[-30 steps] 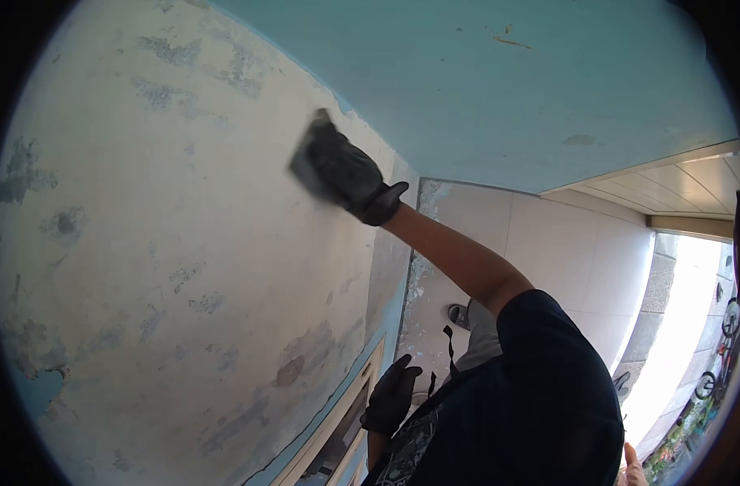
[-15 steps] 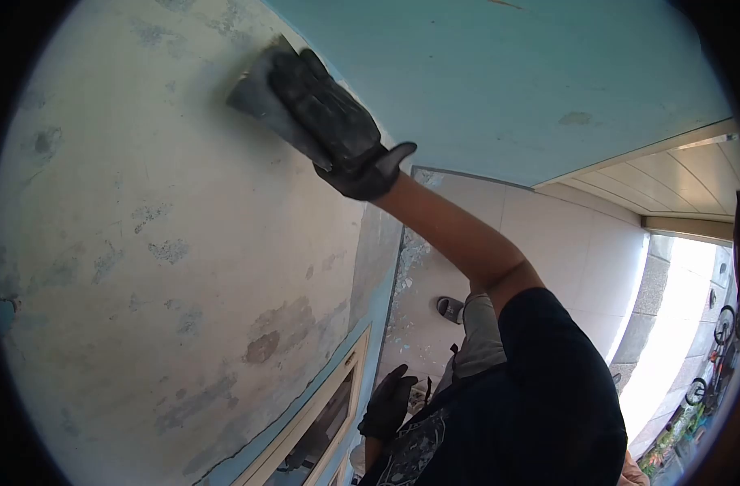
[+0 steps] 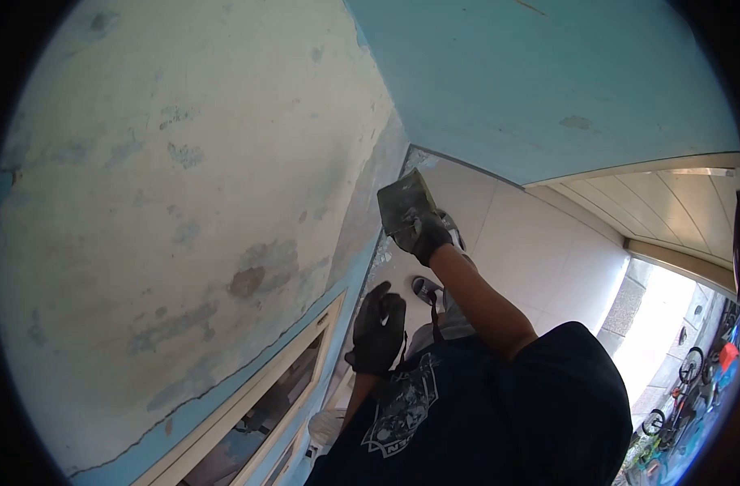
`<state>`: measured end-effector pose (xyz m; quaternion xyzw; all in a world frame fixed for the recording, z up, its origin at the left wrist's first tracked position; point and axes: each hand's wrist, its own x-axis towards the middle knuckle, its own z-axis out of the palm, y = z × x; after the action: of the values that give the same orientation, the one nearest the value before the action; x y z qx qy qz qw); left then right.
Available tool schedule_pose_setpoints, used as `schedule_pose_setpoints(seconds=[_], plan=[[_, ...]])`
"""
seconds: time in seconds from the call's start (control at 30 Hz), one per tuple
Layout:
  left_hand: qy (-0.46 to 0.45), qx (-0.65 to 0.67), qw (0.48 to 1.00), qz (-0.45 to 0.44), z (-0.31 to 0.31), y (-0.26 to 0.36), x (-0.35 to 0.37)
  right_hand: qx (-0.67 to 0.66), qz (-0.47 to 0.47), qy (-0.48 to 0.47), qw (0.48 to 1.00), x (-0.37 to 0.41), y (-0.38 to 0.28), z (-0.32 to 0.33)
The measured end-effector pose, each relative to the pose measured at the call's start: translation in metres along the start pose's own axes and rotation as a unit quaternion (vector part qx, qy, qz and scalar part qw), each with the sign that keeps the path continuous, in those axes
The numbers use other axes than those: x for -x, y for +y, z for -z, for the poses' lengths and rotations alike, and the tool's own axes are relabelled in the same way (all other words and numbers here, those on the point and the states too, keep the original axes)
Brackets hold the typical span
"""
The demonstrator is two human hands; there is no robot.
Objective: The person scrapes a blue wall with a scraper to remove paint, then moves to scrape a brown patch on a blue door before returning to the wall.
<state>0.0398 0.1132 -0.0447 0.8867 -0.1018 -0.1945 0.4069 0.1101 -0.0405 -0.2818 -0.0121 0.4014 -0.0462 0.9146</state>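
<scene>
My right hand [image 3: 428, 236], in a black glove, grips a flat dark sanding pad [image 3: 406, 202] by its near edge. The pad is held away from the walls, over the floor by the corner. My left hand [image 3: 377, 328], gloved in black too, is raised in front of my chest with its fingers apart and nothing in it. On the left stands the cream wall [image 3: 248, 162], with grey patches and worn spots.
A teal wall [image 3: 548, 73] meets the cream one at the corner. Below the cream wall is a framed window [image 3: 265, 405]. Paint flakes lie along the tiled floor's [image 3: 508, 243] edge. Bicycles [image 3: 670, 405] stand outside at the right.
My right hand has come down and away from the cream wall with the pad. My left hand has risen a little, and the view has shifted.
</scene>
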Motion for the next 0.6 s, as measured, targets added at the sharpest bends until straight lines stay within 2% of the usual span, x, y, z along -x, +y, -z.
schedule_pose_setpoints(seconds=[0.03,0.1,0.13,0.2,0.23,0.37,0.43,0.47,0.5,0.57,0.6], plan=[[0.003,0.003,1.0,-0.001,-0.006,0.005,-0.007,0.044,0.025,0.007,0.999,0.008,0.002,0.0],[0.026,-0.019,0.989,-0.143,-0.014,0.014,-0.015,0.144,0.074,0.024,0.987,0.02,-0.001,-0.003],[0.032,-0.017,0.988,-0.15,-0.018,0.016,-0.017,0.183,0.097,0.027,0.978,0.027,-0.004,-0.006],[0.057,-0.019,0.967,-0.247,-0.024,0.016,-0.02,0.237,0.141,0.027,0.961,0.044,-0.007,-0.012],[0.102,-0.036,0.948,-0.3,-0.025,0.017,-0.022,0.25,0.16,0.02,0.955,0.052,-0.009,-0.015],[0.094,-0.042,0.932,-0.348,-0.026,0.008,-0.015,0.228,0.222,-0.044,0.947,0.088,-0.018,-0.026],[0.013,-0.054,0.919,-0.391,-0.02,0.019,-0.005,0.089,0.179,-0.146,0.969,0.113,-0.021,-0.038],[0.016,-0.053,0.918,-0.393,-0.022,0.019,0.0,-0.043,0.105,-0.211,0.971,0.14,-0.023,-0.057],[0.017,-0.041,0.911,-0.411,-0.028,0.019,0.004,-0.04,0.105,-0.213,0.97,0.143,-0.023,-0.056],[0.023,-0.031,0.902,-0.429,-0.033,0.016,0.009,-0.062,-0.017,-0.26,0.963,0.148,-0.022,-0.056],[0.015,-0.05,0.903,-0.426,-0.033,0.014,0.01,-0.061,-0.019,-0.263,0.963,0.145,-0.017,-0.053]])
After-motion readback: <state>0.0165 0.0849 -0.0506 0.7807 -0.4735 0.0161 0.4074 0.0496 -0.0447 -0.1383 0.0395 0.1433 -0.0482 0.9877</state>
